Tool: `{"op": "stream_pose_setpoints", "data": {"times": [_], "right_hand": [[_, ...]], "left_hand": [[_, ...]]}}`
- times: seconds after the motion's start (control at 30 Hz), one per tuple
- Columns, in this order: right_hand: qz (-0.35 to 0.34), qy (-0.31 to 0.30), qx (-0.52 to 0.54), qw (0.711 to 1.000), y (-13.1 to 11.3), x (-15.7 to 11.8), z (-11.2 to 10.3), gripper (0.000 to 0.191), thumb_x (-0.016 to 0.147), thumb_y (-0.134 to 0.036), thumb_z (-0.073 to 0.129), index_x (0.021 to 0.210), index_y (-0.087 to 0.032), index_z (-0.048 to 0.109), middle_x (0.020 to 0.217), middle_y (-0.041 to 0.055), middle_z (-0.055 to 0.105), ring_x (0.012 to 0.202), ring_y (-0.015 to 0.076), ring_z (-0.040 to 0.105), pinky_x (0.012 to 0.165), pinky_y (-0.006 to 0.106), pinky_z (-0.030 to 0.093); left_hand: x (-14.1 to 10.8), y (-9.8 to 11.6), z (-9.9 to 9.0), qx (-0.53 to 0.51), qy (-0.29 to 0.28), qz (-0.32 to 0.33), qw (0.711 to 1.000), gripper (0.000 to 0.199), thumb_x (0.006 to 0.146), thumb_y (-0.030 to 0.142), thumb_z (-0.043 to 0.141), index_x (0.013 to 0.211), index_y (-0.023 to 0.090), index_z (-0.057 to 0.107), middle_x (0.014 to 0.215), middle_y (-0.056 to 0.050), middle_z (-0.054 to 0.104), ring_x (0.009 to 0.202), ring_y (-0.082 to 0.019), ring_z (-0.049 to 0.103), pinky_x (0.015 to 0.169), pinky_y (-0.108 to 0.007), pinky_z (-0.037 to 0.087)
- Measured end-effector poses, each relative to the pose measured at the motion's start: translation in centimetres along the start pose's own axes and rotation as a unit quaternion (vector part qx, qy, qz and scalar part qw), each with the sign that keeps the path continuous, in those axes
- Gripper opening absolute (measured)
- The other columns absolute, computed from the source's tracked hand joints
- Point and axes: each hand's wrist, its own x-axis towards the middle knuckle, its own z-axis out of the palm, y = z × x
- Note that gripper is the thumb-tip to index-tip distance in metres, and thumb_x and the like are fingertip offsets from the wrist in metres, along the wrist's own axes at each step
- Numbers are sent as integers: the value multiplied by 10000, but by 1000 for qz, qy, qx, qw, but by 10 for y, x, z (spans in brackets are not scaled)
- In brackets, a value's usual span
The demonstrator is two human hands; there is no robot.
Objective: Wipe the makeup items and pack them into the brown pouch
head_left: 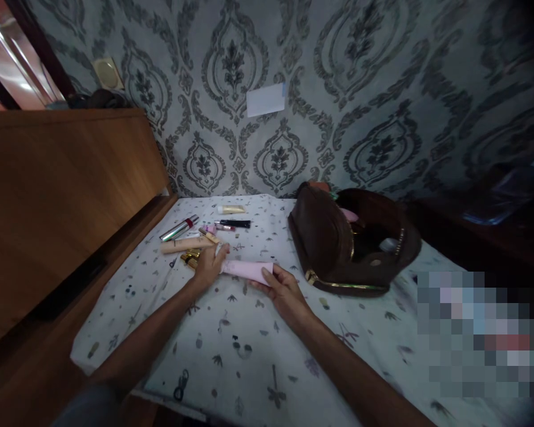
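A pale pink squeeze tube (245, 270) lies level between my two hands, just above the patterned cloth. My right hand (285, 289) grips its flat right end, thumb on top. My left hand (210, 265) is closed around the cap end, which the fingers mostly hide. Just beyond the left hand lie a beige tube (184, 244) and some small gold-coloured items (189, 259). Farther back are a silver tube with a red band (178, 228), a black tube (235, 223), a small reddish tube (225, 228) and a cream tube with a white cap (231, 209).
An open brown zipped bag (323, 237) stands at the right with a few things inside. A wooden cabinet (71, 207) borders the left. Behind is a patterned wall (280, 157) with a white card (266, 99) on it. The table's cloth (244, 362) spreads in front. The lower right is pixelated.
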Motion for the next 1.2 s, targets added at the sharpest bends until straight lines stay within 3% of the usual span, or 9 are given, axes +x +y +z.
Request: {"op": "stream_pose_setpoints", "data": {"times": [0.17,0.37,0.53,0.63,0.73,0.97,1.1,1.2], "right_hand": [[32,-68,-66,995,-2,-5,5,473,622,-442,855,981,-201,662,835,19,712,697,180,690,653,308,569],[-11,-87,-205,975,3,-6,3,434,717,-466,746,1036,-190,642,793,25,722,626,167,654,558,269,517],[-120,-90,-393,907,-1,-16,4,301,841,-364,598,1090,-214,677,761,9,706,628,173,634,648,293,503],[-163,-84,-438,880,-3,-22,7,305,860,-330,568,1129,-241,680,844,29,728,704,209,647,721,326,507],[-171,-66,-438,880,-3,-24,8,306,861,-323,574,1139,-256,682,942,48,740,750,233,656,737,342,507],[-111,-74,-352,926,-7,-23,13,283,825,-387,647,1050,-222,692,778,23,696,661,202,642,625,298,509],[-14,-101,-222,970,-6,-20,16,381,750,-488,722,995,-202,672,844,24,688,629,185,661,579,301,536],[71,-111,-135,982,-6,-18,17,474,674,-532,786,970,-187,653,850,27,683,584,177,674,532,289,537]], "left_hand": [[9,1,4,-140,106,-110,978,465,856,584,484,638,186,585,603,-14,579,582,-160,536,585,-273,410],[8,10,15,-260,138,-183,938,423,785,603,536,739,184,575,597,9,570,501,-121,500,495,-236,385],[1,25,19,-368,145,-260,881,521,686,666,652,834,169,600,616,13,590,532,-116,534,515,-224,396],[-3,32,20,-376,133,-261,879,583,691,717,634,875,165,603,649,11,590,577,-122,558,544,-228,419],[-8,33,21,-365,121,-237,892,583,734,719,603,946,176,614,711,0,602,638,-130,574,579,-228,441],[-13,31,13,-233,83,-79,966,410,893,557,514,1014,196,666,816,-25,621,747,-158,568,682,-250,455],[-12,31,-2,-96,51,72,991,294,900,411,530,934,186,716,931,-63,639,932,-210,589,860,-317,453],[-10,27,-12,-64,20,103,992,312,890,420,545,813,172,718,848,-61,652,875,-209,598,825,-319,456]]}}
